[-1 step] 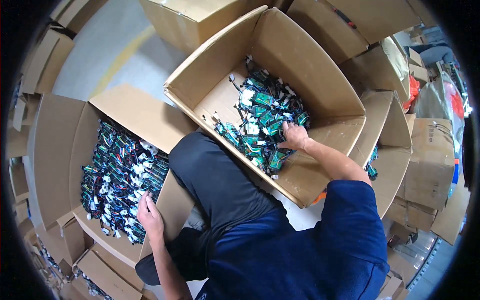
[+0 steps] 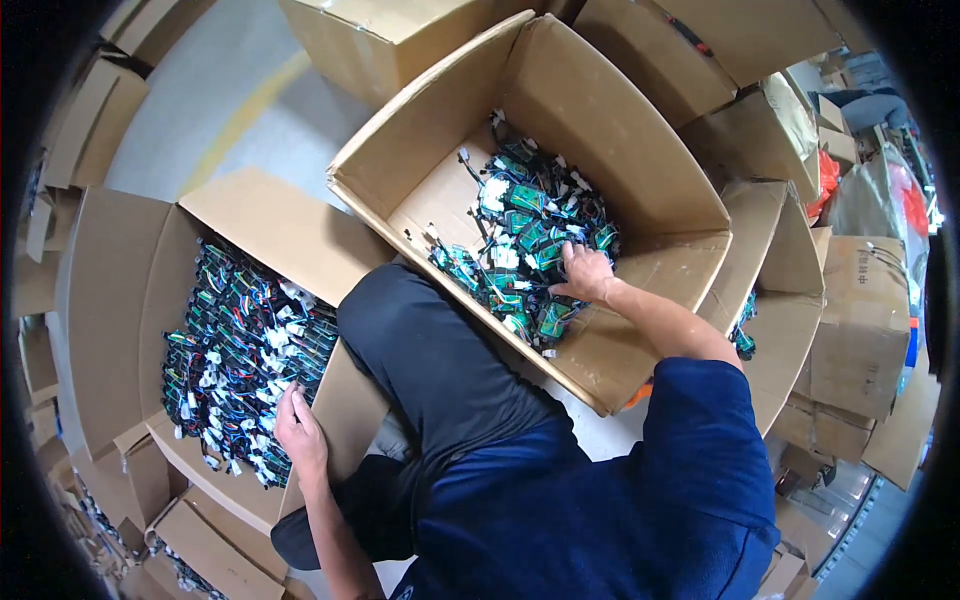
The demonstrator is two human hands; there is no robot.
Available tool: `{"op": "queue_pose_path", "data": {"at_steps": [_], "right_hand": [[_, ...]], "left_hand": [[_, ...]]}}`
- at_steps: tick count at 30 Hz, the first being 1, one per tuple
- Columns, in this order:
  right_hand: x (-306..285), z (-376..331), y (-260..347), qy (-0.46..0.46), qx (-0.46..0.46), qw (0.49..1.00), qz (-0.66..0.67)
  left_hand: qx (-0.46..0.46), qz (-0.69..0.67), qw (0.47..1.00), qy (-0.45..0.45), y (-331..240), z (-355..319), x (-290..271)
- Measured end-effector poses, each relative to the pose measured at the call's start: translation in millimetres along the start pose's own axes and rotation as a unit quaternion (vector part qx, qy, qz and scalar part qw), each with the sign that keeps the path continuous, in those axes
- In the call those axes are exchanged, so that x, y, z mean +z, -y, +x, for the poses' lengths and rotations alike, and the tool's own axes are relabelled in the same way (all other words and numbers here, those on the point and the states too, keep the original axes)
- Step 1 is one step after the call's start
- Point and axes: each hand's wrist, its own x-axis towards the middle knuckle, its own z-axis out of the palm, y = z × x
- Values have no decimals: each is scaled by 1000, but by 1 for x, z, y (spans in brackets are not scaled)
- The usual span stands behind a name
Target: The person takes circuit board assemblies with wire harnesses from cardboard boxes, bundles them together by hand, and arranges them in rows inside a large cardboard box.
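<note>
In the large tilted cardboard box (image 2: pixel 640 130) ahead of me lies a loose heap of green circuit boards with wires and white plugs (image 2: pixel 520 240). My right hand (image 2: pixel 585 273) reaches into it, thumb and fingers apart, touching the heap's right side; its fingertips are partly hidden among the boards. To my left, a second open carton (image 2: pixel 115 300) holds wired boards stacked in tight rows, with white connectors (image 2: pixel 275 340) on top. At this carton's near right edge rests my left hand (image 2: pixel 300 428), fingers stretched toward the connectors and nothing visible in them.
My bent knee (image 2: pixel 400 320) lies between the two boxes. Another carton (image 2: pixel 780 330) with some boards stands right of the large box. More cartons (image 2: pixel 360 50) surround me, and a yellow line (image 2: pixel 235 120) crosses the grey floor at the upper left.
My right hand has shifted very slightly left over the heap. The left hand and the boxes stay where they were.
</note>
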Motion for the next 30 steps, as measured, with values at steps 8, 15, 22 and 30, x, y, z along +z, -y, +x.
{"op": "queue_pose_path", "data": {"at_steps": [8,15,22,30], "right_hand": [[24,22,63,-129,38,986,-102],[54,8,38,-165,-59,982,-66],[-25,-18,25,2,-34,999,40],[-226,-105,-8,-249,-11,842,479]], "left_hand": [[-28,34,999,-6,-2,1,-1],[-1,33,999,-25,9,-5,2],[18,-2,999,-33,29,-9,7],[68,-38,995,-66,12,-3,2]]}}
